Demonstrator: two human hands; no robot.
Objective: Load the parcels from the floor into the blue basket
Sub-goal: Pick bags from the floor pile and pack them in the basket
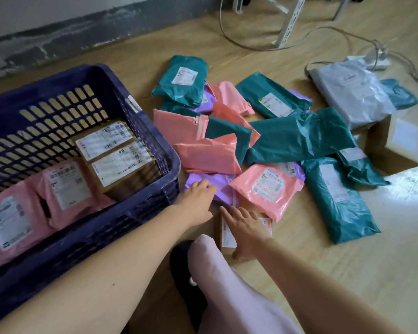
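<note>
The blue basket [140, 131] stands on the floor at left; two pink mailers [65, 189] and two brown boxes [116, 153] lie inside. To its right spreads a pile of teal, pink and purple parcels [297, 138]. My left hand [196, 201] reaches beside the basket's corner, its fingertips touching a purple mailer [220, 186], with nothing gripped. My right hand [245, 231] lies flat, fingers spread, on a small brown box [227, 237] on the floor. A pink labelled mailer [267, 189] sits just beyond that box.
A grey mailer [352, 92] lies on a brown carton [381, 141] at far right. Cables [336, 32], a power strip [379, 60] and white furniture legs [290, 20] are at the back. My knee in pale cloth [217, 273] and a dark shoe [181, 273] are near.
</note>
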